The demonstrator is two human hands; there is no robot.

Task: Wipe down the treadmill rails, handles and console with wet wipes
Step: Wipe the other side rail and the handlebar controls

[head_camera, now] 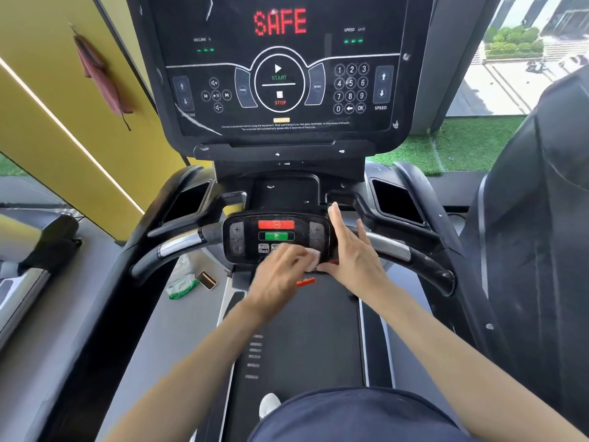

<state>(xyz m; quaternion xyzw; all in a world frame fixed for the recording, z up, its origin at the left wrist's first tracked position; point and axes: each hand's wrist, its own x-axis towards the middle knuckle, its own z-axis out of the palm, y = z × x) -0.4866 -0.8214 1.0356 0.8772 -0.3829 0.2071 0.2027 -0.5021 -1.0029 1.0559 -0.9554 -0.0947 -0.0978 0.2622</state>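
Note:
I stand on the treadmill facing its tall black console point(280, 74), which shows "SAFE" in red. Below it sits a small oval control panel point(277, 237) with a red and a green button, mounted between the two curved handles point(178, 247) point(411, 253). My left hand point(280, 275) grips a white wet wipe point(314, 260) and presses it against the panel's lower right part; the hand is motion-blurred. My right hand point(353, 250) rests flat with straight fingers against the panel's right edge. An orange safety clip point(306, 281) hangs under the panel.
A green-and-white pack of wet wipes point(181, 286) and a small dark rectangular object point(206, 279) lie on the grey floor left of the belt point(306, 339). Cup holders point(188, 200) point(396, 199) flank the centre. Another machine point(541, 218) stands close on the right.

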